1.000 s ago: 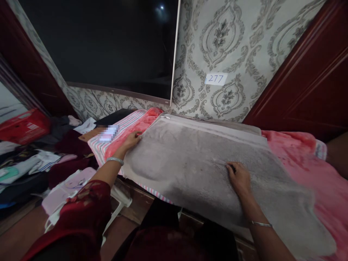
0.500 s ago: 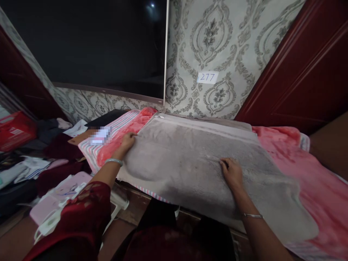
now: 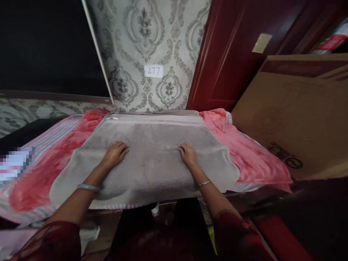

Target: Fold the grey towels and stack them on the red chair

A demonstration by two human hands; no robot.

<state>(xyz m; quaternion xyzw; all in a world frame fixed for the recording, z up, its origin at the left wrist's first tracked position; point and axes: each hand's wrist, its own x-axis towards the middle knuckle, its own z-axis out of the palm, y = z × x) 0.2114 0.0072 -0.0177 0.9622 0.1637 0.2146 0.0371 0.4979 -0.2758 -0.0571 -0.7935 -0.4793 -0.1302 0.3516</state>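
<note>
A grey fleece cloth [image 3: 152, 159] lies spread flat over a pink blanket [image 3: 244, 156] with striped edges. My left hand [image 3: 115, 153] rests palm down on the cloth's left half, fingers loosely spread. On the right half my right hand [image 3: 187, 154] presses flat as well, fingers slightly curled. Both wrists carry thin bangles. Neither hand holds anything. The cloth's near edge hangs a little over the front of the surface.
A patterned wall with a paper label "277" [image 3: 153, 70] stands behind. A dark screen [image 3: 46, 47] is at the back left, a dark red door [image 3: 239, 54] at the back right, and a large cardboard box [image 3: 296, 116] to the right.
The view has swung to the right. My left hand left the cloth's left edge and now lies flat on its top; my right hand stays pressed on the cloth.
</note>
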